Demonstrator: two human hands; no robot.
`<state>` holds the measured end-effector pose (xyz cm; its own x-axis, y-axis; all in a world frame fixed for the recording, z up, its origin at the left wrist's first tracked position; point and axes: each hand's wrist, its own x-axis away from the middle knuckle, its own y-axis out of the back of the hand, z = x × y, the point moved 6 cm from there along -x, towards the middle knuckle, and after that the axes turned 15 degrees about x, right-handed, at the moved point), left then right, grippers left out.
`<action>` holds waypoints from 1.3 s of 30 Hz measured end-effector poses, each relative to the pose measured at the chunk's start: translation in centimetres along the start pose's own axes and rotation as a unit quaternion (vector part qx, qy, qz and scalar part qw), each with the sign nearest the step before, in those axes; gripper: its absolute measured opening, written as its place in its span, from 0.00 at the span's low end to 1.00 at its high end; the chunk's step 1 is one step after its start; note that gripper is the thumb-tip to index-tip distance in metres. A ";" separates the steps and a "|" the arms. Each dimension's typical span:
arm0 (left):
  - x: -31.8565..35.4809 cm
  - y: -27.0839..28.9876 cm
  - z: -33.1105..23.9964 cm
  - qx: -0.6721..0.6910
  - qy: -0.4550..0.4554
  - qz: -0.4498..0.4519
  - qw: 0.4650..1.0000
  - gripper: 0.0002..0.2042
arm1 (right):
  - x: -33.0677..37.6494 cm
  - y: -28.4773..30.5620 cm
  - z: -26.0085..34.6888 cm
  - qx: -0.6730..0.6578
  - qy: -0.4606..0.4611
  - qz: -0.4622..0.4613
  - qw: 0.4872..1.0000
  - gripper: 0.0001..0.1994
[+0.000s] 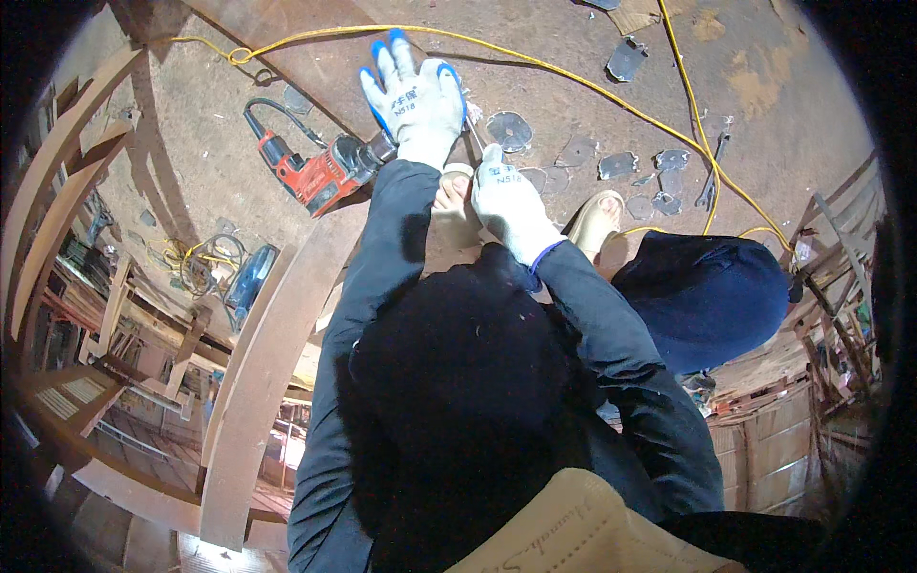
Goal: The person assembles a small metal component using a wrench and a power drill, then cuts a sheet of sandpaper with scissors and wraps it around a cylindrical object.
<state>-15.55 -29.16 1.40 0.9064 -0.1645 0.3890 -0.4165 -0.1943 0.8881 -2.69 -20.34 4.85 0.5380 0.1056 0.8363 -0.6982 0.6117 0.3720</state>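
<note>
Currently, left hand (416, 103) splayed over brown board (310, 74), red drill (330, 175) near; right hand (511, 205) closed around thin rod (475, 132).

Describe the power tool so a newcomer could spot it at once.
Find the yellow cable arching across the top, then drop to the left hand, gloved in white and blue. Left of it lies the power tool, the only bright orange-red thing nearby.
</note>
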 end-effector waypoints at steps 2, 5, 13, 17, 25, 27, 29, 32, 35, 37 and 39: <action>0.2 0.1 0.2 0.020 -0.016 -0.005 1.000 0.19 | -0.1 -0.3 -0.4 0.040 0.055 -0.035 0.997 0.24; 0.5 0.0 0.2 0.033 -0.036 -0.004 0.999 0.18 | -0.1 -2.1 -1.1 0.163 0.170 -0.142 0.961 0.23; -0.1 -0.5 -0.5 0.060 -0.040 0.049 0.996 0.18 | -1.2 -2.4 -2.2 0.134 0.118 -0.163 0.970 0.23; 0.2 -0.3 -0.3 0.054 -0.064 0.029 0.996 0.17 | -1.5 -2.1 -2.1 0.149 0.126 -0.090 0.977 0.23; -0.3 -1.1 -0.8 0.062 -0.078 0.060 0.993 0.17 | -1.5 -1.6 -3.6 0.204 0.116 -0.155 0.960 0.23; 0.8 1.4 0.2 0.124 -0.103 -0.058 0.985 0.19 | -0.9 -1.1 -2.5 0.237 0.132 -0.169 0.948 0.23; 3.5 5.4 0.6 0.143 -0.115 -0.149 0.972 0.23 | -0.7 -0.5 -1.5 0.222 0.127 -0.177 0.950 0.24; 9.3 4.5 3.9 0.114 -0.064 -0.123 0.984 0.30 | -0.6 -0.7 -1.9 0.190 0.086 -0.150 0.966 0.24; 10.1 3.7 3.7 0.006 -0.131 -0.087 0.988 0.32 | -0.2 -0.7 -1.5 0.169 0.065 -0.129 0.975 0.24; 7.6 2.7 4.2 0.045 -0.098 0.006 0.994 0.32 | 0.0 -0.3 -0.6 0.166 0.077 -0.143 0.973 0.24; 6.6 2.5 4.8 0.038 -0.111 0.017 0.993 0.27 | 0.8 0.0 0.4 0.167 0.116 -0.168 0.965 0.24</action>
<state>-10.91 -35.34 5.06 0.8573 -0.3795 0.3478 -0.4586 -0.2561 0.8509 -2.46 -20.59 5.70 0.8245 0.1415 0.5478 -0.5584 0.3596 0.7476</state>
